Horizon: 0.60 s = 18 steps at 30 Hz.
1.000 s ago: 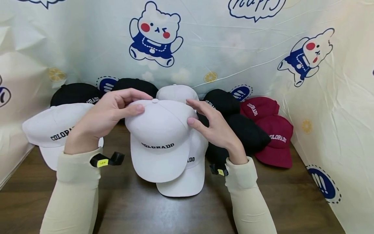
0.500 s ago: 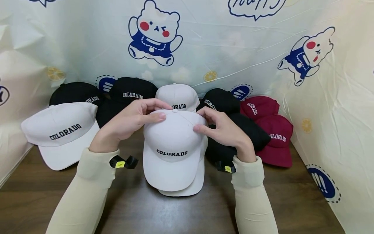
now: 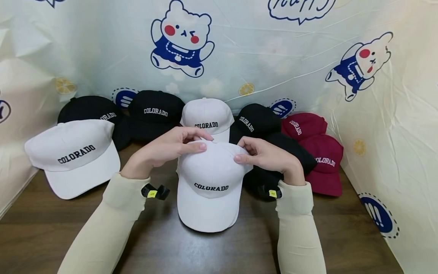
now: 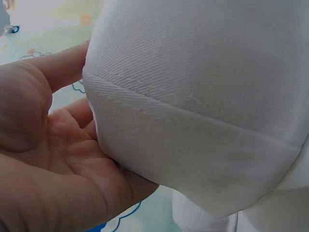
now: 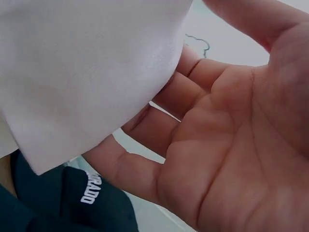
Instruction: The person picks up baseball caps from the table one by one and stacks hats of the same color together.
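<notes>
A white baseball cap with dark COLORADO lettering sits at the middle of the head view, brim toward me. My left hand grips its crown from the left, thumb on the front, other fingers behind. On the opposite side my right hand holds the crown with the thumb in front. Under it lies another white cap, almost wholly hidden. Both wrist views show the upper cap's lower side edge, with fingers passing behind it on the left and fingers behind it on the right.
At left lies a white cap before a black cap. Another black cap and a white cap stand at the back. Black caps and maroon caps overlap at right on the brown table, before a printed cloth.
Both hands have brought the white cap rightward and down onto the other white cap, now nearly covering it. The right hand, looser a second ago, now holds the crown's side.
</notes>
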Available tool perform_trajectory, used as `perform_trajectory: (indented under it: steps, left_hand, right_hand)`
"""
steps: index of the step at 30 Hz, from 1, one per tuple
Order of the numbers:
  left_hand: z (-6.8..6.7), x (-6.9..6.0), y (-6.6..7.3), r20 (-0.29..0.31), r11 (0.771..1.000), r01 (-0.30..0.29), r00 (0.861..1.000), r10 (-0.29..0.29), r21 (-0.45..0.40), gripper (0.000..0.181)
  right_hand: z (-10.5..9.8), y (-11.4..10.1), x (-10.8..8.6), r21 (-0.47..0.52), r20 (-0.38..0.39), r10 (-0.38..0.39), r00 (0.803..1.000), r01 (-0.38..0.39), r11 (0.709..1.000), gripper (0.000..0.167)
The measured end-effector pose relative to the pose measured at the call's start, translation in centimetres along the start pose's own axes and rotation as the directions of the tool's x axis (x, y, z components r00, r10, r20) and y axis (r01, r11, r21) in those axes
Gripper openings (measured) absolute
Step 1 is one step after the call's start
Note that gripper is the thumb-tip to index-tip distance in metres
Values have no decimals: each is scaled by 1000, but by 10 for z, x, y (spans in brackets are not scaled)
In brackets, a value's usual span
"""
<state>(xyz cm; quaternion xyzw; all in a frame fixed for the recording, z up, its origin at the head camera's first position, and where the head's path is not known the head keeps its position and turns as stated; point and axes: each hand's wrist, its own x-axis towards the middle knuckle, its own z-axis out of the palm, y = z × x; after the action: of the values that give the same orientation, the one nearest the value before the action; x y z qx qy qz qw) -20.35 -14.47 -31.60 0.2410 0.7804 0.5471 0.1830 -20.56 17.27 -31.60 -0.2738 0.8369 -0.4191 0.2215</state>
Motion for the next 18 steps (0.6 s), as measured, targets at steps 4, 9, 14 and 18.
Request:
perform_trajectory:
  steps: [4,9,14,18]
  left_hand:
    - [-1,2,-5,21,998,42,999,-43,35,36]
    - [-5,2,-10,50,989,82,995,-89,123,45]
    - [-11,1,-16,85,967,129,985,-151,220,62]
    - [-13,0,-20,120,949,163,972,-201,269,76]
  right_hand:
    - [1,6,4,9,29,6,1000,-6,1000,21]
    - [2,11,8,0,41,27,999,-27,1000,23]
    - [4,16,10,-20,35,66,997,-65,998,24]
    - [4,20,13,-40,27,86,996,-85,996,26]
